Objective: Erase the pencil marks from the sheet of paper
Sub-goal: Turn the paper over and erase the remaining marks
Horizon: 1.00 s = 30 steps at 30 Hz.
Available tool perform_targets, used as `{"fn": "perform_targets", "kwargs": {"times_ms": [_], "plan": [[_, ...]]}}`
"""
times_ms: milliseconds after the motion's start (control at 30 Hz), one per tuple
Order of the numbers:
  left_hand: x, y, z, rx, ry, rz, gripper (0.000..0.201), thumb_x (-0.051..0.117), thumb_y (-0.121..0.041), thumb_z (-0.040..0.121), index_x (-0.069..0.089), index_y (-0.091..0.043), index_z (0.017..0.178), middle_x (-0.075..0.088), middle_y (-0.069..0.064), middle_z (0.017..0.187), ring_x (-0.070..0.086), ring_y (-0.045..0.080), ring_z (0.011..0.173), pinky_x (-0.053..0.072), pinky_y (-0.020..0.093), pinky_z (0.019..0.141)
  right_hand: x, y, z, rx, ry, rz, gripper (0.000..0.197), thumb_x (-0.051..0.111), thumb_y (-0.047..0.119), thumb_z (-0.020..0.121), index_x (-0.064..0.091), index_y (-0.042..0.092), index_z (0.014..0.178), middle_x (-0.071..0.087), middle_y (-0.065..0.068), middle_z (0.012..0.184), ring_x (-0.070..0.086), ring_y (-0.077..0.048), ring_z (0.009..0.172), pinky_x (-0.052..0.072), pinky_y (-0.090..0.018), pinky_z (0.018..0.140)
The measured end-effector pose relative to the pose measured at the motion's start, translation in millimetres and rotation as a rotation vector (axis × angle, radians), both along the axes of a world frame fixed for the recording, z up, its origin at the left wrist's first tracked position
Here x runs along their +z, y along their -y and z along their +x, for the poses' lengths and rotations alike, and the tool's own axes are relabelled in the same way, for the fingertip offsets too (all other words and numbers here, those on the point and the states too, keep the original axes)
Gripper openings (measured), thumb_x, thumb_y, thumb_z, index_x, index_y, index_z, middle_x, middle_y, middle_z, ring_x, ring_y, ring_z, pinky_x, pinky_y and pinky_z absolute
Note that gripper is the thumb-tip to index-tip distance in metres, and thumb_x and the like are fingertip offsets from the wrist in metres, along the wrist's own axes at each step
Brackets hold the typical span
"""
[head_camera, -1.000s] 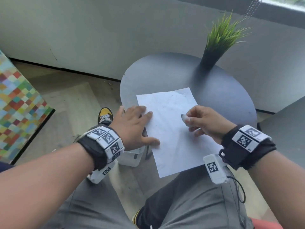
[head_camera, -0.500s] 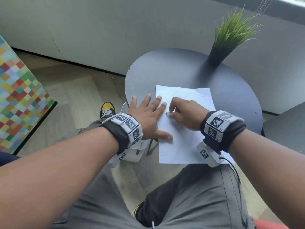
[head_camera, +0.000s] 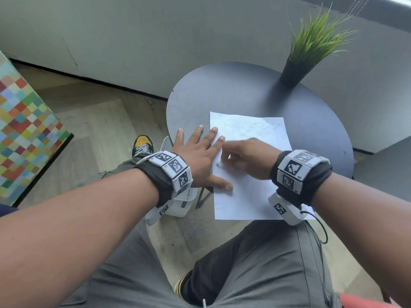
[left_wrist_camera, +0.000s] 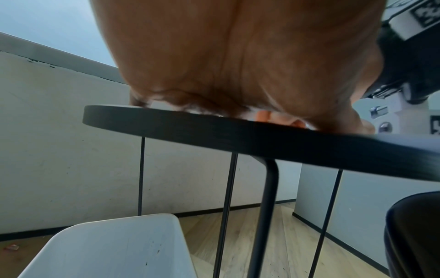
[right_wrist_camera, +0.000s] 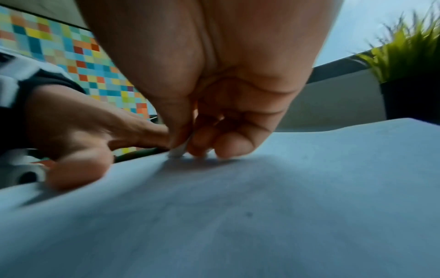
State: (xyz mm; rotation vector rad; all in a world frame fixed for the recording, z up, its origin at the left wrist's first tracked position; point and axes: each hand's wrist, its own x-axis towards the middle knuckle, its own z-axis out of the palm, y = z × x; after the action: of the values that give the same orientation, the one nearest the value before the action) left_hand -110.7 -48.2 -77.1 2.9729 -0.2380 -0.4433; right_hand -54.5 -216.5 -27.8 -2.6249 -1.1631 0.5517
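A white sheet of paper point(head_camera: 251, 196) lies on the round dark table point(head_camera: 244, 92), with faint pencil scribbles point(head_camera: 251, 128) near its far edge. My left hand point(head_camera: 200, 152) lies flat with fingers spread, pressing the sheet's left edge; its thumb rests on the paper. My right hand point(head_camera: 242, 156) is blurred over the sheet's left-middle part. In the right wrist view the right hand point(right_wrist_camera: 188, 148) pinches a small pale eraser point(right_wrist_camera: 177, 152) whose tip touches the paper point(right_wrist_camera: 238, 216). The left wrist view shows the palm point(left_wrist_camera: 238, 65) on the table's edge point(left_wrist_camera: 238, 131).
A potted green grass plant point(head_camera: 311, 45) stands at the table's far right. A white bin point(left_wrist_camera: 107, 248) sits on the wood floor under the table, beside thin black legs point(left_wrist_camera: 226, 206). A colourful checkered panel point(head_camera: 24, 127) stands to the left. My knees are just below the table.
The sheet has turned to lie square with its pencil marks at the far edge. My left hand spread flat on its left edge. My right hand came in close to the left hand, eraser down.
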Motion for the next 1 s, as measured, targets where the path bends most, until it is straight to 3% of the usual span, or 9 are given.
{"fn": "perform_targets", "kwargs": {"times_ms": [67,200,333,500,667,767,867,933,1000], "plan": [[0.3,0.5,-0.2,0.005,-0.003,-0.003,0.135,0.023,-0.105,0.050,-0.009,-0.029,0.156,-0.021,-0.005,0.163,-0.020,0.026,0.149,-0.007,0.066,0.113,-0.7,0.5,1.4,-0.052,0.052,0.049,0.010,0.057,0.030,0.092,0.059,0.020,0.095,0.056,0.009,0.075,0.053,-0.018,0.073,0.036,-0.026,0.065],[0.9,0.6,-1.3,0.003,-0.010,0.000,0.133,0.028,-0.104,0.052,-0.011,-0.030,0.156,-0.022,-0.006,0.162,-0.020,0.026,0.149,-0.008,0.066,0.113,-0.5,-3.7,-14.3,0.128,-0.067,-0.064,0.001,0.059,0.025,0.090,0.058,0.025,0.091,0.062,0.006,0.082,0.055,-0.014,0.075,0.042,-0.028,0.065],[-0.4,1.5,-1.8,0.012,0.006,0.006,0.136,0.022,-0.106,0.048,-0.012,-0.029,0.155,-0.021,-0.006,0.163,-0.019,0.026,0.149,-0.007,0.065,0.113,-3.4,10.3,13.3,-0.330,0.062,0.043,0.014,0.057,0.034,0.091,0.060,0.022,0.097,0.061,0.005,0.086,0.057,-0.021,0.084,0.042,-0.030,0.071],[1.1,1.6,-3.4,0.016,-0.012,0.002,0.136,0.023,-0.106,0.048,-0.012,-0.029,0.155,-0.022,-0.006,0.162,-0.022,0.025,0.149,-0.009,0.065,0.113,0.9,6.5,-2.0,-0.071,-0.111,-0.112,0.017,0.059,0.042,0.091,0.058,0.026,0.094,0.056,0.013,0.075,0.055,-0.012,0.071,0.041,-0.026,0.062],[2.9,4.5,-10.1,0.029,-0.030,0.004,0.132,0.020,-0.105,0.051,-0.009,-0.029,0.156,-0.017,-0.005,0.163,-0.020,0.026,0.149,-0.008,0.064,0.114,-0.2,37.5,26.3,-0.410,0.021,-0.086,0.018,0.059,0.043,0.089,0.061,0.025,0.093,0.062,0.006,0.087,0.055,-0.014,0.072,0.041,-0.027,0.067],[10.9,12.8,-22.3,0.038,0.043,0.026,0.110,0.022,-0.096,0.066,0.017,-0.031,0.154,0.014,0.001,0.159,0.003,0.027,0.149,0.001,0.064,0.114,-3.1,49.5,30.2,-0.415,-0.005,-0.166,0.019,0.058,0.041,0.092,0.057,0.022,0.092,0.061,0.004,0.090,0.054,-0.012,0.070,0.040,-0.028,0.064],[27.2,23.2,-32.7,0.006,0.147,0.023,0.069,0.030,-0.080,0.082,0.052,-0.037,0.131,0.043,-0.001,0.128,0.034,0.023,0.130,0.014,0.057,0.112,1.9,52.5,32.0,-0.352,0.070,-0.186,0.018,0.057,0.037,0.093,0.057,0.019,0.096,0.057,0.002,0.101,0.052,-0.019,0.087,0.036,-0.029,0.072],[36.8,28.3,-35.9,-0.050,0.170,-0.006,0.053,0.033,-0.071,0.089,0.060,-0.040,0.123,0.051,-0.006,0.119,0.046,0.018,0.120,0.023,0.050,0.108,5.5,53.1,32.2,-0.302,0.098,-0.175,0.017,0.058,0.037,0.093,0.056,0.020,0.094,0.055,0.003,0.102,0.051,-0.019,0.092,0.035,-0.029,0.074],[43.3,23.7,-30.5,-0.076,0.173,-0.095,0.042,0.039,-0.062,0.094,0.057,-0.044,0.127,0.055,-0.011,0.120,0.052,0.013,0.118,0.033,0.043,0.104,5.6,55.7,32.2,-0.238,0.098,-0.165,0.015,0.059,0.037,0.093,0.054,0.024,0.091,0.054,0.005,0.101,0.052,-0.018,0.093,0.034,-0.028,0.074]]}}
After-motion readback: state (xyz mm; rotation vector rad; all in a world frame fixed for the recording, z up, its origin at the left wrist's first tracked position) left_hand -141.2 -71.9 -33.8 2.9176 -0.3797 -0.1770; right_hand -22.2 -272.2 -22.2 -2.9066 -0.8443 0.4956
